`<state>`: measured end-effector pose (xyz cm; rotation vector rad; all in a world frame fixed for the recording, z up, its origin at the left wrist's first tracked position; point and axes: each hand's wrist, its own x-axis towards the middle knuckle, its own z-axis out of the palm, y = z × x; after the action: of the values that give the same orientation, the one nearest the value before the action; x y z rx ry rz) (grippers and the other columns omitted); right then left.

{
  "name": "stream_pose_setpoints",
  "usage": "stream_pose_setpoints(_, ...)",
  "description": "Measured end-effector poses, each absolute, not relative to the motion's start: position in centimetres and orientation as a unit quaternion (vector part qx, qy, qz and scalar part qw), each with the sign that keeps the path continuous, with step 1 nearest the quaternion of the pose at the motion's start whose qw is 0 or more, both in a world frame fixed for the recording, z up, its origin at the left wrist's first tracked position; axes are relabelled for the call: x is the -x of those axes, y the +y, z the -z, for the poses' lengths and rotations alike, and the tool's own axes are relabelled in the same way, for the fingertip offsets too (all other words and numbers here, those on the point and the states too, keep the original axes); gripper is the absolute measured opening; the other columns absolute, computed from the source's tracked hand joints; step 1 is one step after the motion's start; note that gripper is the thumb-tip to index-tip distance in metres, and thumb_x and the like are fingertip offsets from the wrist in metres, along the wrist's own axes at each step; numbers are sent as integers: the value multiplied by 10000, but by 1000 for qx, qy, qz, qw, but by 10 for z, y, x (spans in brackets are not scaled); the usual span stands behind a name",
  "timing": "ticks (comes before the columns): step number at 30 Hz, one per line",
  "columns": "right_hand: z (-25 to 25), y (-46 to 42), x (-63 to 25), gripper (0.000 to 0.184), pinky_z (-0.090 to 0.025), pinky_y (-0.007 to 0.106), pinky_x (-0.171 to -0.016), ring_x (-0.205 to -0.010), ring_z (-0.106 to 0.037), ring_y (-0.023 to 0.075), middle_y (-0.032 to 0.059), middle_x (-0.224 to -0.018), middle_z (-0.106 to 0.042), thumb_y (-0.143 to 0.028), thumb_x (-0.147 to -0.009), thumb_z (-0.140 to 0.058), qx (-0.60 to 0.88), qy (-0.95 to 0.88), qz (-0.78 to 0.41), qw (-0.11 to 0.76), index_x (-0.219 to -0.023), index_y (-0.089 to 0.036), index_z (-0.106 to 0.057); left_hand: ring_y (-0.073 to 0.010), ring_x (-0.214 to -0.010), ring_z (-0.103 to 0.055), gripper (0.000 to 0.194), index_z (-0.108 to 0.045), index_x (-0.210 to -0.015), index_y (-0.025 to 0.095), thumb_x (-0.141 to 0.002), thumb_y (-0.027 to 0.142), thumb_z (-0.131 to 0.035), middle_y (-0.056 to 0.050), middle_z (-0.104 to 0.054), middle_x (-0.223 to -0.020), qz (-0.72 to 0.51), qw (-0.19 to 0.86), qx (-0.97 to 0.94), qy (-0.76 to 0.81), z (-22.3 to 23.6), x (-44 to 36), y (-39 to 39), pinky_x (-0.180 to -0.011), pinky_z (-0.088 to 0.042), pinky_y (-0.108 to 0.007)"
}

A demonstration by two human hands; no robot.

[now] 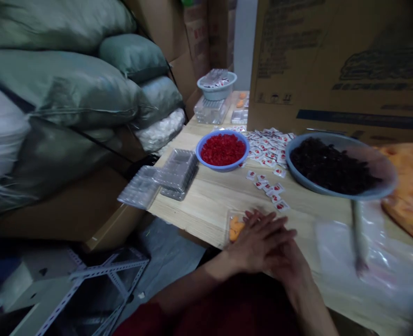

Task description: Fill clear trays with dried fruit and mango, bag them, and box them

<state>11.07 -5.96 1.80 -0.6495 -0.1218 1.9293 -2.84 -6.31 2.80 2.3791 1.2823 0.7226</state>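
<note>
My left hand [257, 245] lies across my right hand [290, 261] at the front edge of the table, its fingers stretched out and spread. The right hand is partly hidden beneath it; fingertips poke out past the left hand, and nothing shows in them. Just beside the left hand sits a clear plastic tray [230, 228] with orange pieces [236, 227] in it. Beyond the hands, several small white packets with red prints [275, 189] lie scattered. A blue bowl [200, 161] of red pieces [223, 149] stands behind them.
A large basin [318, 187] of dark pieces stands right, near a heap of orange pieces [411, 186], a blurred pale stick [357, 233] and plastic bags [335, 247]. Stacked clear trays [178, 172] overhang the left edge. A big carton [332, 65] stands behind; stuffed sacks [70, 84] rise left.
</note>
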Motion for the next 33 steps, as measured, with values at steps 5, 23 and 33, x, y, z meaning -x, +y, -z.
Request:
stream_pose_setpoints(5, -27, -53, -114, 444, -398, 484, -1136, -1320, -534, 278, 73, -1400, -598, -550, -898, -595, 390, -184, -798, 422, -1245, -288, -686, -265, -1530, -148, 569, -287, -1552, 224, -1010, 388, -349, -84, -330, -1607, -233, 65, -770, 590, -20, 36, -50, -1228, -102, -562)
stream_pose_setpoints(23, 69, -42, -156, 993, -108, 637, -1166, -1509, -149, 377, 124, -1624, -258, -490, -723, -769, 424, -887, -131, 129, -1566, -288, -285, -182, -689, -607, 192, -676, -779, 149, -777, 341, -664, -38, -670, -705, -242, 125, -493, 826, -56, 287, 52, -683, -467, -285)
stream_pose_setpoints(33, 70, -53, -166, 923, -186, 640, -1128, -1474, -243, 398, 124, -1603, -308, -487, -752, -751, 464, -854, -140, 189, -1543, -333, -301, -160, -638, -596, 198, -687, -729, 154, -805, 318, -606, -33, -671, -644, -190, 148, -472, 848, -52, 291, 65, -616, -433, -246)
